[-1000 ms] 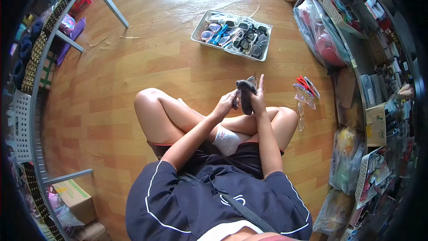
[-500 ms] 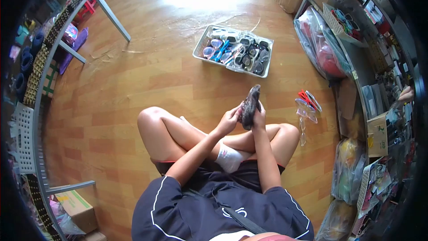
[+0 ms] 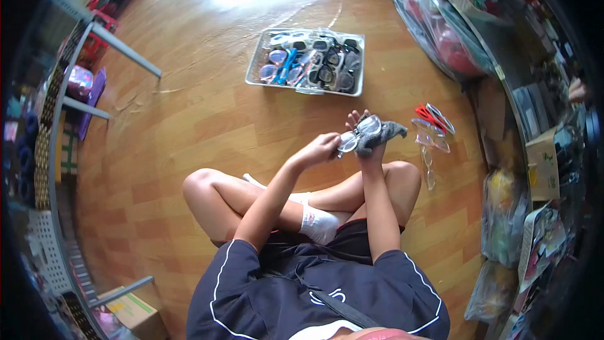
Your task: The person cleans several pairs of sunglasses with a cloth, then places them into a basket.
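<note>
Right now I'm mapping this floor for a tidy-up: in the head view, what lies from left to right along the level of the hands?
Grey metal table leg → left hand → clear-lensed goggles → grey cleaning cloth → loose red and clear goggles on the floor → open cardboard box.

A wooden plank floor (image 3: 207, 119) carries everything. At twelve o'clock a clear tray (image 3: 251, 74) full of glasses sits flat on it. At three o'clock loose glasses (image 3: 433, 127), some red-framed, lie on the boards. Bulging plastic bags (image 3: 503, 226) rest at four o'clock.
</note>
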The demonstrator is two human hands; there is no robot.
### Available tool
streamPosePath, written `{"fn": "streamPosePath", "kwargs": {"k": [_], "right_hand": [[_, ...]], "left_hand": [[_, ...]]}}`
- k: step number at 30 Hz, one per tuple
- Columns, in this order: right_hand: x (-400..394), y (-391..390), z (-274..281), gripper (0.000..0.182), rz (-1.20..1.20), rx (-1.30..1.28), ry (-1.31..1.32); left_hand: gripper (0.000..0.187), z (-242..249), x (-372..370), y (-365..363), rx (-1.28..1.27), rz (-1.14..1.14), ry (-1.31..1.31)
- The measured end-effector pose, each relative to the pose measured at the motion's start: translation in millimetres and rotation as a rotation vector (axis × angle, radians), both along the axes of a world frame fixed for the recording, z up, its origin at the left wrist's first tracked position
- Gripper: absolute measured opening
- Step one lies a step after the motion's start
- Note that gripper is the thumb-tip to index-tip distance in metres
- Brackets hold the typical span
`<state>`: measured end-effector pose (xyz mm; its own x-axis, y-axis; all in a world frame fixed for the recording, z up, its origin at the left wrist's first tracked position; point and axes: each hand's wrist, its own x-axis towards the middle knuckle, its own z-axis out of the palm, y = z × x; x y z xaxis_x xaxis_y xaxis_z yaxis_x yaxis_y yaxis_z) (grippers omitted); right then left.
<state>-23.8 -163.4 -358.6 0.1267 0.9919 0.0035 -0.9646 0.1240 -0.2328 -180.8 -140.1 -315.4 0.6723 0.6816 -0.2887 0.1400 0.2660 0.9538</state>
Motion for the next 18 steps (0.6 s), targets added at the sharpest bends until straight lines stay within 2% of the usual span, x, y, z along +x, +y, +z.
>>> {"fn": "streamPosePath", "kwargs": {"k": [1, 3, 5, 6, 8, 10, 12, 13, 15, 18], "right_hand": [[2, 0, 0, 0.046, -0.021, -0.014, 0.002], [3, 2, -1, 0.042, -0.018, -0.062, -0.067], [-9, 6, -20, 0.037, 0.001, -0.177, -0.238], [-15, 4, 1, 0.035, -0.028, -0.232, -0.283], [-11, 6, 5, 0.034, -0.017, -0.254, -0.320], [-8, 6, 7, 0.030, -0.039, -0.300, -0.307], [-4, 7, -1, 0.029, -0.057, -0.344, -0.279], [-4, 5, -6, 0.028, -0.064, -0.385, -0.252], [-6, 5, 2, 0.027, -0.084, -0.412, -0.255], [-10, 8, 9, 0.027, 0.008, -0.392, -0.301]], "left_hand": [[0.027, -3, 9, -8, -0.027, -0.038, 0.044], [0.026, -16, 23, -11, -0.002, 0.082, 0.065], [0.025, -8, 33, 0, -0.100, 0.180, -0.021], [0.027, -6, 37, 9, -0.075, 0.263, -0.020], [0.026, -8, 32, 37, 0.098, 0.350, -0.042], [0.022, -3, 25, 67, 0.263, 0.610, -0.035], [0.023, 6, 11, 103, 0.462, 0.880, 0.171], [0.026, 9, -1, 121, 0.681, 0.915, 0.293], [0.029, -11, -20, 166, 0.866, 1.038, 0.633], [0.029, -24, -39, 203, 0.911, 0.814, 0.942]]}}
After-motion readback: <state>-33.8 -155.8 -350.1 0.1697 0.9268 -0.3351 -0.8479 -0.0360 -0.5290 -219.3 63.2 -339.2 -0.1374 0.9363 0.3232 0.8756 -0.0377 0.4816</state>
